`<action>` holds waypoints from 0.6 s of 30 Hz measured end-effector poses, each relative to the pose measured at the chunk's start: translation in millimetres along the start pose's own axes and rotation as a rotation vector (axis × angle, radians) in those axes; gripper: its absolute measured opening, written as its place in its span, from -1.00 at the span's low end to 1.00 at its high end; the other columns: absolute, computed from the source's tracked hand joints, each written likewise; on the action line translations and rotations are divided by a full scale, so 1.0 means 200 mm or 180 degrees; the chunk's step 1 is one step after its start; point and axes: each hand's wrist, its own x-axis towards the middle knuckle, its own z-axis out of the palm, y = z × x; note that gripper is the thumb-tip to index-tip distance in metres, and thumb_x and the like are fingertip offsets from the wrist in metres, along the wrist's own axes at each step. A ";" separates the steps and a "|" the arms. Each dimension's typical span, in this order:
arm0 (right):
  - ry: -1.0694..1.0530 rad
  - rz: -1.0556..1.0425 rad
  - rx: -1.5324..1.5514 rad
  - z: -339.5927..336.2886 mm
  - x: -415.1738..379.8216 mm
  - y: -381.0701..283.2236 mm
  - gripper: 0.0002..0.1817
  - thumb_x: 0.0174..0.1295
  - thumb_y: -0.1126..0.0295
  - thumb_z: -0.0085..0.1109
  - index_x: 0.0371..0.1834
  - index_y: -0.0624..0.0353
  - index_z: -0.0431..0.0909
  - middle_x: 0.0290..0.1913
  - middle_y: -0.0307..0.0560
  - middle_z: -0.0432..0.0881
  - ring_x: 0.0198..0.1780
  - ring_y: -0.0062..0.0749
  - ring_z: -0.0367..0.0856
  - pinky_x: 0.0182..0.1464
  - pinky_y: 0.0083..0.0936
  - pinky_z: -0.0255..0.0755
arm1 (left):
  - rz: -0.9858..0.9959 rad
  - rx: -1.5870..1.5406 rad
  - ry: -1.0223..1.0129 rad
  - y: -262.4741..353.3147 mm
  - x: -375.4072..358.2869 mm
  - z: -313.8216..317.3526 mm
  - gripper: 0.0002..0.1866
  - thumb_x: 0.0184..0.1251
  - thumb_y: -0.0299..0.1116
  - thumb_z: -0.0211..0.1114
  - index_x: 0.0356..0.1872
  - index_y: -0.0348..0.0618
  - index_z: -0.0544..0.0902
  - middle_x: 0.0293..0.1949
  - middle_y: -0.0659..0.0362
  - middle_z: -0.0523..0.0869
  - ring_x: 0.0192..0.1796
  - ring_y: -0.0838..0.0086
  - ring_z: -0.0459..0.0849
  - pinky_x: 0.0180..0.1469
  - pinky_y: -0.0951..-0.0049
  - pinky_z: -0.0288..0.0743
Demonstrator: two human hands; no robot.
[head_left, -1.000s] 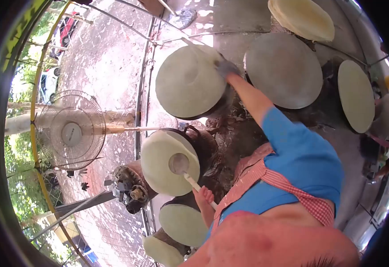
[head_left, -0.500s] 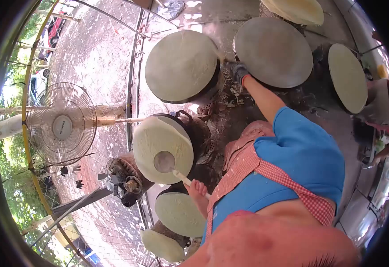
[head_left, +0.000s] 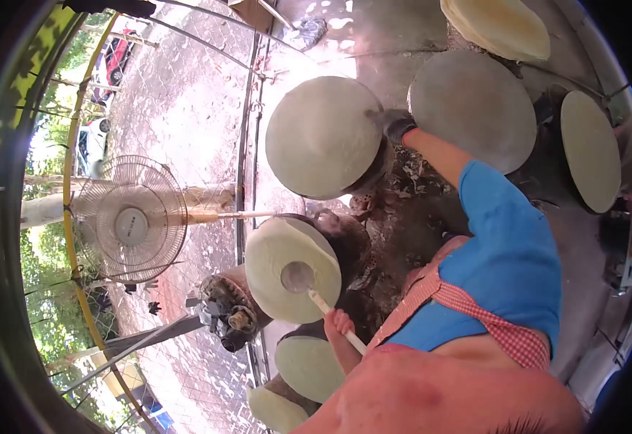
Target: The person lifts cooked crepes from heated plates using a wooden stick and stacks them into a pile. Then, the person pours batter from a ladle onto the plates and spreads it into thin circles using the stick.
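Note:
My left hand point(head_left: 338, 322) is bare and closed around the pale handle of a long-handled tool with a round grey head point(head_left: 298, 276). That head lies over a pale batter sheet point(head_left: 272, 253) on a round griddle. My right hand point(head_left: 399, 126), in a dark glove, is at the right edge of another round griddle point(head_left: 316, 145) with a pale, smooth surface. Its fingers look closed, and a small blurred thing juts from them over that edge; I cannot make out what it is. To its right sits a greyer round griddle point(head_left: 475, 116) with a brownish middle.
A standing fan point(head_left: 131, 226) is at the left, before a wire fence. Near it stands a blackened stove-like cylinder point(head_left: 229, 311). More pale rounds are at the far right point(head_left: 591, 152), bottom point(head_left: 312, 369) and top, where a thin sheet stack point(head_left: 500, 29) lies.
The whole view has shifted right and down. My right hand has moved closer to the pale griddle's edge. My left hand still holds the round-headed tool over the batter sheet.

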 end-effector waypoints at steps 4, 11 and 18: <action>-0.0746 -0.0520 -0.0386 -0.09 -0.19 0.02 -0.49 0.21 -0.04 -0.37 -0.12 0.07 0.48 -0.22 0.11 0.56 -0.14 -0.02 0.51 -0.10 -0.24 0.34 | -0.0330 0.0012 0.0263 0.10 0.26 0.09 -0.69 0.25 -0.32 -0.05 -0.71 -0.04 0.23 -0.82 0.32 0.13 -0.85 0.59 0.10 -0.85 0.61 0.04; -0.0560 -0.0562 -0.0661 -0.22 -0.49 0.06 -0.65 0.20 0.05 -0.25 -0.13 -0.11 0.48 -0.34 0.02 0.57 -0.30 -0.10 0.55 -0.29 -0.20 0.39 | -0.0653 0.0360 -0.0110 0.15 0.86 0.58 -0.64 0.20 -0.42 -0.01 -0.77 0.02 0.14 -0.83 0.39 0.10 -0.84 0.67 0.08 -0.85 0.67 0.00; 0.0011 -0.0781 -0.0927 -0.14 -0.79 0.14 -0.67 0.10 0.20 -0.12 -0.03 -0.23 0.44 -0.39 0.03 0.57 -0.35 -0.10 0.55 -0.34 -0.18 0.39 | 0.0784 0.1836 0.0429 -0.18 1.22 0.82 -0.78 0.08 -0.53 0.02 -0.62 -0.04 0.19 -0.77 0.37 0.12 -0.80 0.67 0.14 -0.84 0.64 0.05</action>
